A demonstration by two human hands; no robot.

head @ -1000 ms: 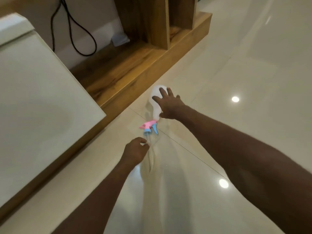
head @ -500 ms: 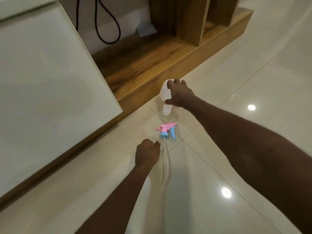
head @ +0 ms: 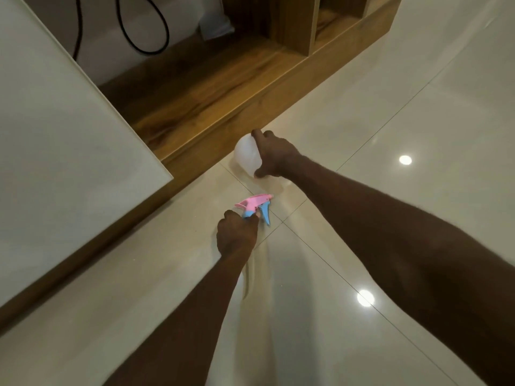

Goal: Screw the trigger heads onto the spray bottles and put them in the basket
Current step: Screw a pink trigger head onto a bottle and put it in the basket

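The right hand [head: 274, 156] curls round a white spray bottle [head: 246, 157], fingers over its far side and the thumb hooked under its near end, so that the bottle lies clamped against the palm just above the glossy floor [head: 390, 135]; whether the bottle rests on the tiles or is lifted off them cannot be told. Nearer the camera, the left hand [head: 237, 235] grips the trigger head [head: 256, 207] by its blue collar, with the fingers folded in and the thumb pressed to the collar's side. The pink top of the head and its blue lever stick out beyond the knuckles, pointing away toward the bottle. A pale dip tube [head: 255, 271] trails back from the hand toward the camera, blurred along its length. Bottle and trigger head are apart, the head near the bottle's neck end but not touching it. Both forearms reach in from the lower edge, the right one crossing the frame from the lower right. Round them spreads the cream tiled floor with thin grout lines and two bright spots of reflected light. Just beyond the bottle runs a low wooden platform [head: 211, 87] with upright wooden partitions at its back. A large pale slab [head: 64, 151] fills the left side, and a black cable [head: 145, 43] loops against the wall behind it.
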